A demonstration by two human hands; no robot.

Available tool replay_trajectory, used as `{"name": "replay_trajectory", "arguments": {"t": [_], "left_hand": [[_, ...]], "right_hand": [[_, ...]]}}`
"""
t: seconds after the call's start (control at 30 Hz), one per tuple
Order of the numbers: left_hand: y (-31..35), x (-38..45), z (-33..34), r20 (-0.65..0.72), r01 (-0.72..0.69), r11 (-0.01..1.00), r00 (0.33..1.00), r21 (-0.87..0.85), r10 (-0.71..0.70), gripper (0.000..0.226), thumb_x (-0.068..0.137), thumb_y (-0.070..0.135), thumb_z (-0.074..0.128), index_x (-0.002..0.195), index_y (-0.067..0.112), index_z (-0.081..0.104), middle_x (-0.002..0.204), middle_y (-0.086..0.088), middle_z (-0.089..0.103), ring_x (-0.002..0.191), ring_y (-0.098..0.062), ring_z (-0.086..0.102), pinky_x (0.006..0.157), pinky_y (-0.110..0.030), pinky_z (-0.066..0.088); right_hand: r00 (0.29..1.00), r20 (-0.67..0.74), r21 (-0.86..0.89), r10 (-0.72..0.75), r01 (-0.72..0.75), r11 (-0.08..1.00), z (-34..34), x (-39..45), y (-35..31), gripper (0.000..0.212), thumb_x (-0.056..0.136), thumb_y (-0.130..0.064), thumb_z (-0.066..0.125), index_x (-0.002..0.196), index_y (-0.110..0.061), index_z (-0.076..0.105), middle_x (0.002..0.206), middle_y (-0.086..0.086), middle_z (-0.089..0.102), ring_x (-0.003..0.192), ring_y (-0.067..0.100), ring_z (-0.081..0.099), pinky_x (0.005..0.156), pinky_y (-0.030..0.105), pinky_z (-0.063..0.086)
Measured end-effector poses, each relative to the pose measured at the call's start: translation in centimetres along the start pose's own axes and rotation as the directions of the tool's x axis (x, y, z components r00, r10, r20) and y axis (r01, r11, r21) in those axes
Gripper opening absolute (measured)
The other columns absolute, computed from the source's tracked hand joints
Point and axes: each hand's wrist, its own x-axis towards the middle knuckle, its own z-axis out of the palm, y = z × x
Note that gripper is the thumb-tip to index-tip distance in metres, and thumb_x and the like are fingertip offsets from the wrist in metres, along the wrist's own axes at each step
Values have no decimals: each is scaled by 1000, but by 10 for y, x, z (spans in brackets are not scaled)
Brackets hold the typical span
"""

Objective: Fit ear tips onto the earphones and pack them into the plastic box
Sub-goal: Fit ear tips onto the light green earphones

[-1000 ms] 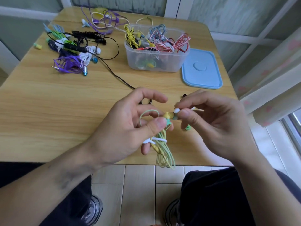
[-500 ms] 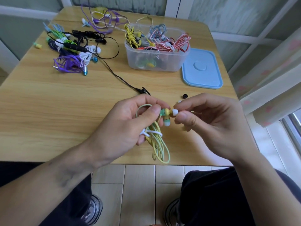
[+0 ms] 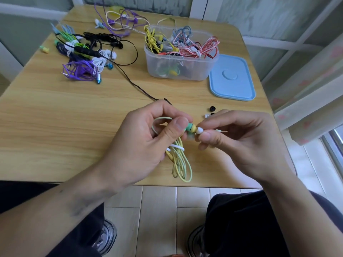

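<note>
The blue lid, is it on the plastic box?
No, the blue lid lies flat on the table beside the open plastic box.

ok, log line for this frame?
step: fitting tip | left hand: holds green-yellow earphone | right hand: pinches white ear tip at earbud | plastic box: open, lid beside

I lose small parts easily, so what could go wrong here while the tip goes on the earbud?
1. The right hand only pinches the white tip against the earbud; a slip could drop it past the table edge to the floor.
2. The loose tips lie just beyond that hand and might get knocked away.
3. The cable dangles from the left hand and may snag.
</note>
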Motion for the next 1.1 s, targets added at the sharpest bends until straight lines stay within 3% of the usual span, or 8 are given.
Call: {"name": "replay_trajectory", "arguments": {"t": [0.13,0.2,0.37,0.53,0.67,0.8,0.93,1.1], "left_hand": [[3,0,1,-26,-7,1000,1000,17,7,7,88,23,65,87,16,67,71,-6,70,48,-5,54,38,-20,38],[4,0,0,-33,-13,999,999,38,15,7,86,20,63,88,14,67,72,-8,70,43,-4,53,38,-18,40],[0,2,-3,19,-22,1000,1000,3,21,15,84,23,68,95,13,69,78,-4,70,46,-22,55,42,-33,44],[5,2,-1,-22,-22,999,1000,-33,21,16,76,16,74,87,9,64,74,-5,69,40,-19,52,39,-17,38],[6,1,1,-28,-20,997,999,-70,18,16,73,15,72,83,9,61,71,0,68,39,-17,51,38,-13,36],[4,1,0,2,-29,996,1000,-90,29,17,72,13,74,80,9,59,72,2,67,43,-15,53,38,-19,42],[-3,1,-3,35,-62,996,997,-65,65,13,72,12,76,74,15,64,75,-8,62,51,-36,53,38,-30,48],[-3,1,-4,60,-36,996,997,-82,41,13,70,6,74,69,15,64,79,-12,66,57,-25,59,38,-30,49]], "right_hand": [[1000,21,-80,-12,14,997,0,-1,-2,13,74,-2,78,86,-5,75,78,12,74,70,32,71,69,40,59],[1000,20,-93,3,-1,996,2,-2,-4,14,73,-2,78,87,-3,75,78,10,76,69,28,72,68,34,59],[999,-19,-14,31,-31,999,5,-3,-3,16,76,-3,75,92,-2,73,80,12,76,69,30,74,68,37,61],[996,-15,42,86,-86,995,6,-3,-5,17,75,-2,73,92,-2,72,80,14,76,69,28,75,68,31,61],[992,12,102,123,-124,987,6,-2,-7,18,75,-1,70,93,1,70,80,17,76,70,29,75,68,31,61],[987,26,145,156,-158,977,7,-2,-6,17,75,-2,69,92,3,69,79,19,75,70,27,75,66,29,60],[985,49,145,166,-171,974,6,-1,-5,16,73,-3,70,88,2,69,75,15,75,67,25,74,65,29,60],[979,84,147,185,-196,970,5,-1,-5,12,73,0,70,84,1,72,72,14,75,64,23,74,63,27,59]]}}
